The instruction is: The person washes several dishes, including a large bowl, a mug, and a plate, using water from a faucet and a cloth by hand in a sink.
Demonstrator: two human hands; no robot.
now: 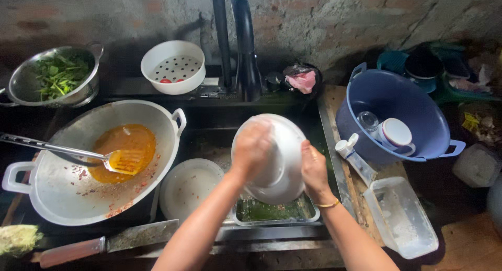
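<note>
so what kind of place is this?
Likely a home kitchen's wash-up corner: both hands scrub a white bowl over a dark sink, an oily wok sits beside it, and the wall is bare brick.

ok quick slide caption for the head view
Both hands, left and right, hold a white bowl over the sink, beside an oily wok.

- both bare forearms reach forward from the lower edge of the view and angle in toward each other.
- left hand [252, 147] lies palm down, fingers curled and slightly blurred.
- right hand [314, 169] stands on edge just beside it, fingers hooked in a grip, with a thin gold bangle at the wrist.
</note>
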